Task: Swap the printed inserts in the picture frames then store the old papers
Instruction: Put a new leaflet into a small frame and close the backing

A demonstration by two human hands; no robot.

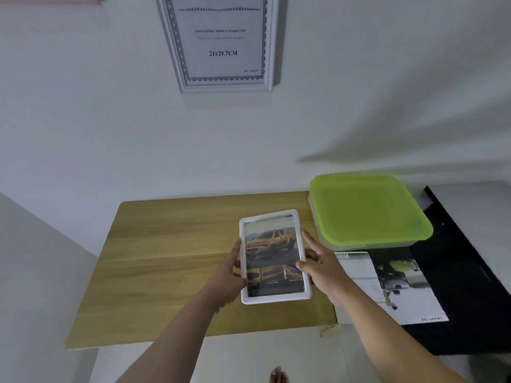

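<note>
One white picture frame (272, 255) is gripped by left hand (232, 275) and right hand (323, 269); loose paper (387, 286) maybe not stored yet.

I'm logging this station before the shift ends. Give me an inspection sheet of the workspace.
Surface: wooden table.
Job's things: small frame with yellow-truck print, held over the table; wall frame above with stock insert; loose print at right.
Clutter: green-lidded box, far right.
Grips: left hand and right hand hold the small frame's sides.
Cables: nothing seen.
Surroundings: white wall; dark surface at right.
</note>
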